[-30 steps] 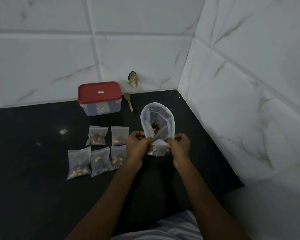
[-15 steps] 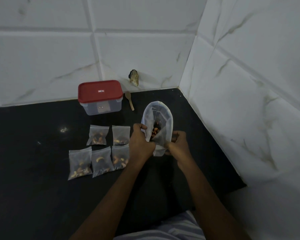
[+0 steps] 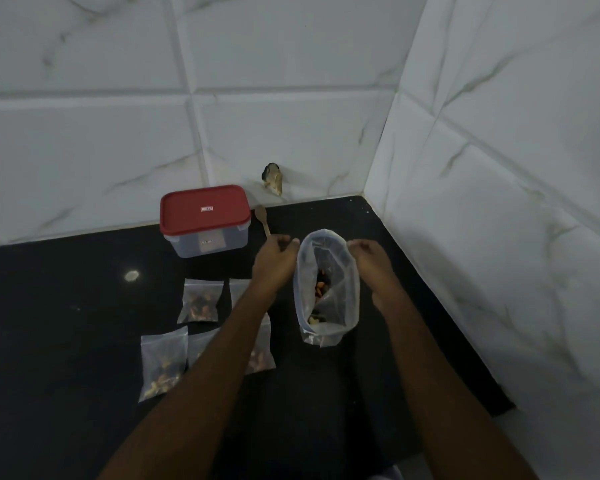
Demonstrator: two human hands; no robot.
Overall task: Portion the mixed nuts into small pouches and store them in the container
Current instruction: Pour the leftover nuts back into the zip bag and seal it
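Observation:
A large clear bag of mixed nuts stands upright on the black counter, its mouth open. My left hand pinches the left side of the bag's rim and my right hand pinches the right side. Several small filled pouches lie to the left: one further back, one nearer, others partly hidden under my left forearm. A clear container with a red lid sits shut at the back by the wall.
A small wooden spoon lies right of the container. A dark object sticks to the tiled back wall. A tiled wall closes the right side, and the counter's corner is just behind the bag.
Both hands have moved up from the small pouch at the bag's base to the bag's rim. The small pouch they held is no longer seen in them.

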